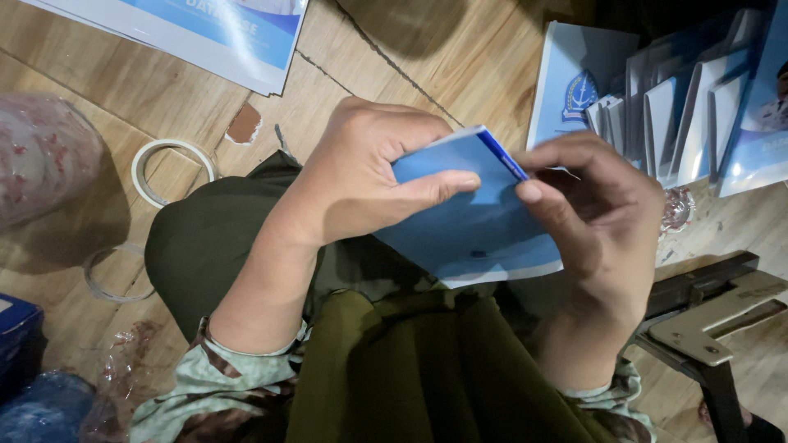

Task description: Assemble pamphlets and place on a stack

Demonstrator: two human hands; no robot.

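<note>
A thin blue and white booklet [472, 226] is held over my lap, its spine edge tilted up to the right. My left hand [365, 168] grips it from the left, thumb pressed flat across the blue cover. My right hand [599, 217] holds its right edge, thumb on the cover and fingers curled behind. My legs in dark olive trousers [394, 369] lie beneath.
A wooden floor [98, 82] surrounds me. A roll of tape [168, 168] and a clear ring [115, 275] lie at left, beside a plastic-wrapped bundle [41, 156]. Printed sheets [222, 33] sit at top left, more booklets [681, 115] stand stacked at top right. A large metal stapler [710, 316] rests at right.
</note>
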